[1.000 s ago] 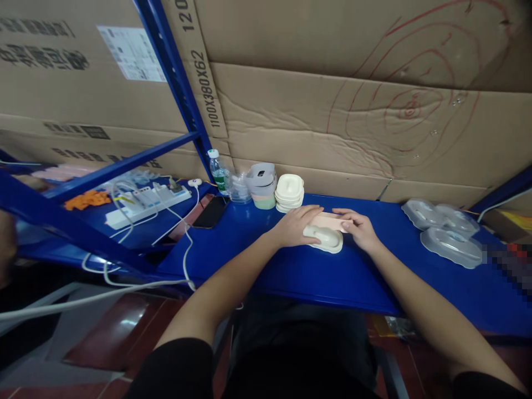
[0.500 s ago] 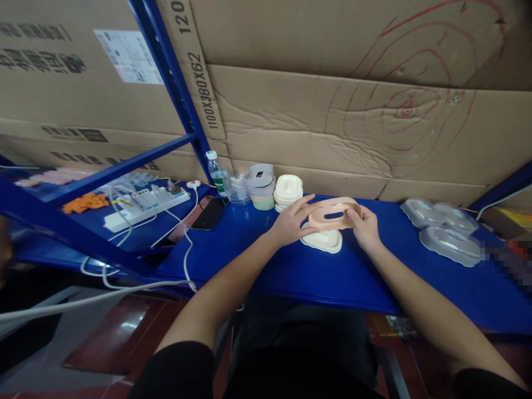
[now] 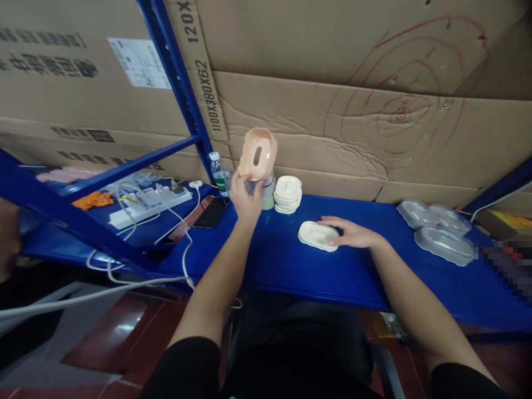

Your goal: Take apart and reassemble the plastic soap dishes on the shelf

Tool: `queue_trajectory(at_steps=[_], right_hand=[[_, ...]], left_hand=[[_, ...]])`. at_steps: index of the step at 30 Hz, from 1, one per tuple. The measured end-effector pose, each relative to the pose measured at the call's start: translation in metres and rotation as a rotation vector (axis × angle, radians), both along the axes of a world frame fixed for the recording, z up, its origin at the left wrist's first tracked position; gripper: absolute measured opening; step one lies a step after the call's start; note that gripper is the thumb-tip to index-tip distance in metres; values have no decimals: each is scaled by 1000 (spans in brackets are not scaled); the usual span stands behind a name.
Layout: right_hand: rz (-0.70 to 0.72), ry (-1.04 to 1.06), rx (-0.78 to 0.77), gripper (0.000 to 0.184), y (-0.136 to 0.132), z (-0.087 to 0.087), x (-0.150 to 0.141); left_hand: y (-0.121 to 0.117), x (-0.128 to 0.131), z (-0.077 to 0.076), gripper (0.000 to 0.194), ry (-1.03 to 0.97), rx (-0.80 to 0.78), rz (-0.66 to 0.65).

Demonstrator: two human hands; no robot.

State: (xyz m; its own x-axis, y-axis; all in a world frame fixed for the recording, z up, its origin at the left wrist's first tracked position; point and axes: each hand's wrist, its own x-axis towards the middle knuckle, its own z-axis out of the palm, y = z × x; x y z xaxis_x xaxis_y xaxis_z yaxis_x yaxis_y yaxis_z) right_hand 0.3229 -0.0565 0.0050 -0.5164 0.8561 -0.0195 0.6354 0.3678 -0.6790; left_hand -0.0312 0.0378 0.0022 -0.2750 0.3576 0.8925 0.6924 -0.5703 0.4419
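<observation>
My left hand is closed on the lower edge of a peach plastic shell with a long slot, holding it upright above the table. Behind that hand and shell, a grey and green stack of similar shells is partly hidden. My right hand reaches over the right end of a cream oval plastic lid lying on the blue table, fingers at its far edge and thumb on its near side. Several cream lids are piled just right of the shell stack.
Clear plastic shells lie at the right of the blue table. On the left are a water bottle, a phone, a white power strip with cables, and orange pieces. Cardboard stands behind.
My left hand has carried the peach shell left and up, turning it upright over the stack. My right hand has let go of the shell and come down to the cream lid.
</observation>
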Motion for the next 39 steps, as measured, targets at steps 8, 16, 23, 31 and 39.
queue_trajectory(at_steps=[8, 16, 23, 31, 39], right_hand=[[-5, -236, -43, 52, 5, -9, 30], [23, 49, 142, 27, 1, -8, 19], [-170, 312, 454, 23, 5, 16, -10], [-223, 40, 754, 16, 64, 28, -102], [-215, -192, 730, 20, 92, 25, -138]], left_hand=[[28, -11, -9, 50, -52, -160, 14], [28, -10, -15, 79, -43, -328, -68], [28, -10, -15, 79, -11, -316, -85], [16, -1, -15, 74, 3, -307, -19], [17, 0, -17, 76, 4, -285, -18]])
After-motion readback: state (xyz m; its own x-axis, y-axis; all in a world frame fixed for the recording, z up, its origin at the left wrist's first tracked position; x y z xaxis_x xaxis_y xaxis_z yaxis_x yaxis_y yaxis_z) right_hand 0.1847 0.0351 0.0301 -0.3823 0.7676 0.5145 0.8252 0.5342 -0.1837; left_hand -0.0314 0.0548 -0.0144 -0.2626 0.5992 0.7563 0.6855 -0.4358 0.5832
